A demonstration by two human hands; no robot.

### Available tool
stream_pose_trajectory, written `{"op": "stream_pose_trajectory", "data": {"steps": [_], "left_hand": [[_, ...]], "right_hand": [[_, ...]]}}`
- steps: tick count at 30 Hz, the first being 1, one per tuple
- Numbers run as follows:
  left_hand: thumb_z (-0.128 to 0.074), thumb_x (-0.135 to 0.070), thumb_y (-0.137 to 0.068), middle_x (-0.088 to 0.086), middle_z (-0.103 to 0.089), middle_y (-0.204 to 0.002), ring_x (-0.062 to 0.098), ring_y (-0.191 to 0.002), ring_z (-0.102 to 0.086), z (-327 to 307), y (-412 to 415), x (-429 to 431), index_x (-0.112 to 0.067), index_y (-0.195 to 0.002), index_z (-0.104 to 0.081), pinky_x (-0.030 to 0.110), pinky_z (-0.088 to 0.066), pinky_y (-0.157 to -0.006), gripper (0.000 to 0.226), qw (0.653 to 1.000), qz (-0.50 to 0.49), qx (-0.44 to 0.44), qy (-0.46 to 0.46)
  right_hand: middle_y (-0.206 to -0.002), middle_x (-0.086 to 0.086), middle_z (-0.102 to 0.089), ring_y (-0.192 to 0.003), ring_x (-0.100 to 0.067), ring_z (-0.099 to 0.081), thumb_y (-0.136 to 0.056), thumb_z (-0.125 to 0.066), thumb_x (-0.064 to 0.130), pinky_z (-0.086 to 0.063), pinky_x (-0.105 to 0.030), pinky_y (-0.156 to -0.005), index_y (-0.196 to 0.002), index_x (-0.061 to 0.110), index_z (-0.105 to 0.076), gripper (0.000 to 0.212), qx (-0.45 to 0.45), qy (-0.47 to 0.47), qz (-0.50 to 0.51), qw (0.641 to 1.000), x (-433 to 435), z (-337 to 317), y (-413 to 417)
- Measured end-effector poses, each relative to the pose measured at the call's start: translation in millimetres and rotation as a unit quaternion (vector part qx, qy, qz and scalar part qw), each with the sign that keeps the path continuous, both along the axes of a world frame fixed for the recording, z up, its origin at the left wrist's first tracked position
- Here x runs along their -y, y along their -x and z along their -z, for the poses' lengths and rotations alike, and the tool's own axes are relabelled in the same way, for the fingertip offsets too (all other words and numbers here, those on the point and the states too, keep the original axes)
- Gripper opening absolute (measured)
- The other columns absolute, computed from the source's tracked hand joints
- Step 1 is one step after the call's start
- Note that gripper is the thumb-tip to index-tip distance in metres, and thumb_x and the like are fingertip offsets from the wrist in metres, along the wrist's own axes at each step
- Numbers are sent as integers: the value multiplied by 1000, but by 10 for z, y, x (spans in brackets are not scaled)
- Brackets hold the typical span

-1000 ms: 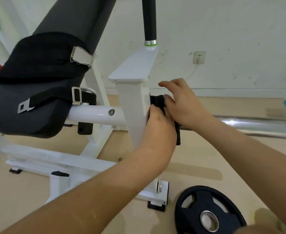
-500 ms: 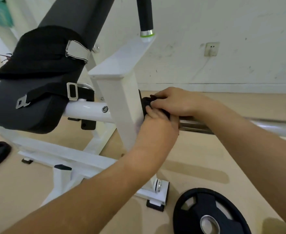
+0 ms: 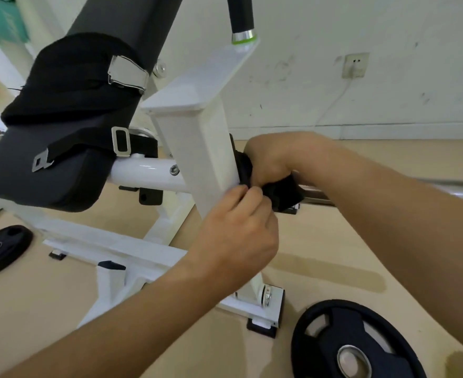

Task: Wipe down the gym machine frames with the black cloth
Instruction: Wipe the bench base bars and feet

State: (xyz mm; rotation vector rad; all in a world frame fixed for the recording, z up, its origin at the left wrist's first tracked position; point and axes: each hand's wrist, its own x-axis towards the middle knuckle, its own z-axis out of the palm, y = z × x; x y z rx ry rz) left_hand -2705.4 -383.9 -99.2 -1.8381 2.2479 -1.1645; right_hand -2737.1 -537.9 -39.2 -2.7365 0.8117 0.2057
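The black cloth (image 3: 283, 196) is bunched against the right side of the machine's white upright post (image 3: 203, 159), just where the white cross tube (image 3: 145, 174) meets it. The left hand (image 3: 241, 227) comes in from below, its fingers curled and pinching the cloth's near edge at the post's corner. The right hand (image 3: 275, 156) reaches from the right, fingers folded down over the cloth and gripping it against the post. The dark seat pad (image 3: 47, 173) with its buckled strap sits to the left. On the floor (image 3: 320, 271), one weight plate (image 3: 358, 342) lies near the frame's foot and another (image 3: 1, 249) at far left.
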Motion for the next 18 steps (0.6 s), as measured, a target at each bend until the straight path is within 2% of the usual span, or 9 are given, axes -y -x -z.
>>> {"op": "stream_pose_trajectory", "data": {"steps": [2, 4, 6, 8, 10, 11, 13, 16, 18], "left_hand": [[-43, 3, -82, 8, -59, -66, 26, -67, -57, -72, 38, 73, -11, -65, -62, 36, -51, -84, 29, 999, 11, -24, 25], [-35, 5, -79, 8, -53, -64, 24, -59, -50, -89, 116, 79, -12, -61, -56, 29, -38, -65, 32, 997, 6, -68, 48], [-24, 7, -82, 10, -52, -65, 24, -57, -47, -24, 170, 21, -11, -60, -54, 27, -31, -59, 41, 993, 6, -103, 63], [-18, 4, -88, 15, -58, -72, 30, -67, -56, 38, 139, -39, -8, -67, -58, 33, -49, -72, 47, 993, 7, -107, 58], [-12, 0, -92, 24, -66, -94, 39, -95, -63, -20, 78, -28, -3, -82, -64, 44, -50, -93, 53, 994, -35, -95, 36], [-10, -3, -93, 26, -65, -108, 40, -109, -60, -77, 62, 5, -1, -92, -65, 45, -47, -98, 55, 994, -66, -87, 26], [-9, -7, -93, 27, -54, -131, 38, -127, -49, -197, 78, 89, 0, -112, -60, 43, -42, -104, 55, 989, -124, -77, 7], [-13, -12, -88, 26, -49, -135, 38, -126, -46, -326, 129, 247, 2, -125, -35, 43, -39, -94, 45, 982, -177, -66, -7], [-25, -14, -83, 21, -56, -119, 35, -108, -53, -368, 151, 314, -1, -123, -21, 41, -37, -85, 43, 984, -169, -52, -23]], "right_hand": [[-91, -3, -64, -80, -24, -60, -84, -57, 23, -42, -30, -58, -93, 14, -59, 13, 84, 98, 18, 991, -78, 228, 171], [-118, -4, -56, -102, -25, -57, -89, -50, 24, -46, -36, -74, -126, 15, -50, 38, 209, 217, 17, 953, -289, 533, 461], [-132, -5, -51, -116, -25, -53, -89, -49, 25, -42, -38, -92, -141, 13, -41, 54, 247, 253, -1, 935, -399, 670, 624], [-126, -4, -53, -112, -25, -54, -88, -47, 25, -42, -38, -89, -136, 13, -42, 50, 213, 273, 5, 938, -403, 614, 573], [-99, -1, -54, -90, -26, -57, -88, -46, 22, -42, -36, -68, -109, 15, -50, 22, 163, 237, 24, 957, -289, 447, 375], [-85, 0, -52, -80, -26, -54, -89, -46, 20, -40, -34, -64, -90, 15, -50, 7, 132, 174, 16, 976, -169, 325, 261], [-71, -2, -52, -73, -25, -52, -91, -48, 16, -41, -30, -62, -70, 14, -49, 21, 72, 26, -19, 997, 46, 99, 135], [-72, 4, -53, -72, -22, -51, -91, -50, 16, -38, -28, -58, -71, 22, -49, 21, 140, -12, -21, 990, 46, 166, 259], [-89, 6, -58, -81, -21, -55, -87, -54, 21, -35, -26, -65, -95, 25, -55, 9, 230, 102, 18, 968, -144, 428, 434]]}}
